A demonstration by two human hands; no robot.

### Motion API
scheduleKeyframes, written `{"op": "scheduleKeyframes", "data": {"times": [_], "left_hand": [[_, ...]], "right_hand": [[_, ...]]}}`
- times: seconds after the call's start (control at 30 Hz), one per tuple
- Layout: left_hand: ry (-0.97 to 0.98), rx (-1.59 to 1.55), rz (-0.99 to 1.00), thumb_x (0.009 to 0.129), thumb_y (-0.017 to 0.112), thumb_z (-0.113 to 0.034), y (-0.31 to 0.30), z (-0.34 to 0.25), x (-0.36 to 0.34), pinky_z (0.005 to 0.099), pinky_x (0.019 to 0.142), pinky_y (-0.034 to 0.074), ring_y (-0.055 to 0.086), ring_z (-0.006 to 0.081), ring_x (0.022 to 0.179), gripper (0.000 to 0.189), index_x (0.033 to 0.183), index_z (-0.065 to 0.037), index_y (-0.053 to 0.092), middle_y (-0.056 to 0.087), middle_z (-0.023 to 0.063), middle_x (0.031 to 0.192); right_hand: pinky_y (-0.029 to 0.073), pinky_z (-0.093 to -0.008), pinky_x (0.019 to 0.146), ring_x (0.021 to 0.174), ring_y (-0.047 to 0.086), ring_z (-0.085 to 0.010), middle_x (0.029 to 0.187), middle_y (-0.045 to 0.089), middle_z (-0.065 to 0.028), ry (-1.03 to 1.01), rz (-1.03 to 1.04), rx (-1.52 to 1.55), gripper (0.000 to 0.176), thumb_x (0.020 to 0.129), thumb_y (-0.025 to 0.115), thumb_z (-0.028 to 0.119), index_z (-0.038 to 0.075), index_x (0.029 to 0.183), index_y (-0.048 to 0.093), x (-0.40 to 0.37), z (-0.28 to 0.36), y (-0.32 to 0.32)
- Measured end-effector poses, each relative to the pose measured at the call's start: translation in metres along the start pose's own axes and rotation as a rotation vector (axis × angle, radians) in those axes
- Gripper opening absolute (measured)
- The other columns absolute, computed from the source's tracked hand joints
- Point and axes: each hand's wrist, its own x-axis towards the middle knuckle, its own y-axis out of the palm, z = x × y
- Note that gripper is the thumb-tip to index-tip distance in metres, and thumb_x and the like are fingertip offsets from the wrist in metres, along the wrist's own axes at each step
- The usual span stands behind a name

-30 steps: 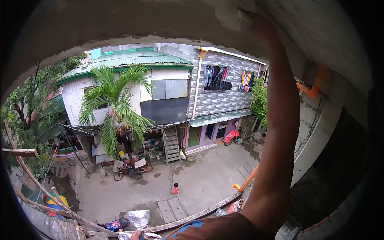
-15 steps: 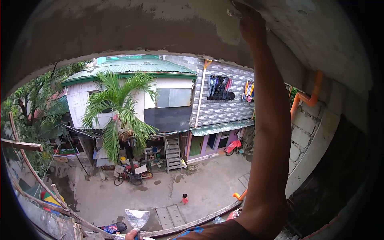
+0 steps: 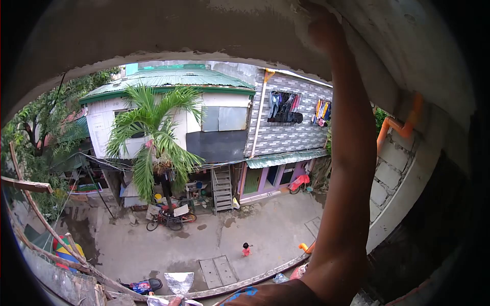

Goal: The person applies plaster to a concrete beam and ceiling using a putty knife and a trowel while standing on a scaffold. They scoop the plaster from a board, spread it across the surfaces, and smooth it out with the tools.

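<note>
My right hand [image 3: 326, 30] is raised overhead against the concrete beam [image 3: 168, 35], close to where it meets the ceiling. Its fingers are closed, but shadow and the hand itself hide what they hold. Down at the bottom edge, my left hand [image 3: 175, 302] grips a putty knife [image 3: 179, 282], blade up. The broad blade is smeared with whitish paste. Only a small part of this hand shows. Damp-looking darker patches and paler ones mark the beam's face.
An orange pipe [image 3: 400, 126] runs along the block wall [image 3: 393, 160] at right. Wooden poles [image 3: 30, 199] stand at the left, beyond the ledge. Far below, a small person [image 3: 246, 250] is on the street [image 3: 286, 219], with bicycles [image 3: 166, 220] by the palm [image 3: 153, 132].
My view has tilted up slightly and shifted. My right hand stays at the beam and has moved slightly. The putty knife sits a little lower in view. The person on the street has moved right.
</note>
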Motion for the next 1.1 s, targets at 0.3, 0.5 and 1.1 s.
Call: {"op": "scheduleKeyframes", "data": {"times": [0.3, 0.5, 1.1], "left_hand": [[0.08, 0.023, 0.069, 0.096, 0.056, -0.033, 0.012, -0.017, 0.014, 0.0314, 0.043, 0.047, 0.057, 0.0204, 0.049, 0.027, 0.097, -0.007, 0.059, 0.062, 0.0095, 0.069], [0.087, -0.009, 0.023, 0.096, 0.056, -0.034, 0.007, -0.003, -0.004, 0.0312, 0.043, 0.047, 0.057, 0.0203, 0.048, 0.027, 0.098, -0.006, 0.058, 0.062, 0.0095, 0.069], [0.083, 0.014, 0.096, 0.096, 0.057, -0.034, 0.012, 0.004, -0.005, 0.0309, 0.042, 0.047, 0.056, 0.0199, 0.047, 0.029, 0.099, -0.006, 0.058, 0.062, 0.0096, 0.067]], "right_hand": [[0.053, -0.0451, 0.092, 0.108, 0.063, -0.0321, 0.126, 0.061, -0.0104, -0.137, -0.025, 0.019, 0.058, 0.079, 0.06, 0.001, 0.022, 0.133, 0.057, -0.033, 0.042, -0.052], [0.046, -0.0465, 0.096, 0.115, 0.058, -0.0335, 0.129, 0.061, -0.0132, -0.047, -0.092, -0.033, 0.052, 0.082, 0.05, -0.005, 0.015, 0.129, 0.062, 0.047, 0.073, -0.029], [0.049, -0.0484, 0.085, 0.095, 0.065, -0.0435, 0.096, 0.066, -0.0286, 0.417, 0.162, 0.302, 0.042, 0.081, 0.053, 0.024, 0.004, 0.116, 0.062, -0.097, 0.052, -0.073]]}}
